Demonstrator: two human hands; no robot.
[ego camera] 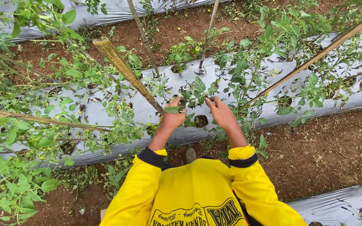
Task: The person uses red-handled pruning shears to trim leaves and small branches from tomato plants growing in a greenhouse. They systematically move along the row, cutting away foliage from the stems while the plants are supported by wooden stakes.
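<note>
My left hand (173, 116) and my right hand (221, 113) reach forward into a small tomato plant (197, 90) growing from a hole in the grey plastic mulch (151, 106). The left hand's fingers pinch a green leaf and stem by a bamboo stake (124, 69). The right hand's fingers close on a shoot of the same plant, a little to the right. Both arms wear yellow sleeves with dark cuffs. Fingertips are partly hidden by leaves.
Several bamboo stakes (315, 56) lean across the raised bed. Leafy tomato plants (34, 138) with small green fruits crowd the left and right. Brown soil furrow (327, 150) runs in front of the bed; another mulch strip (340, 201) lies at lower right.
</note>
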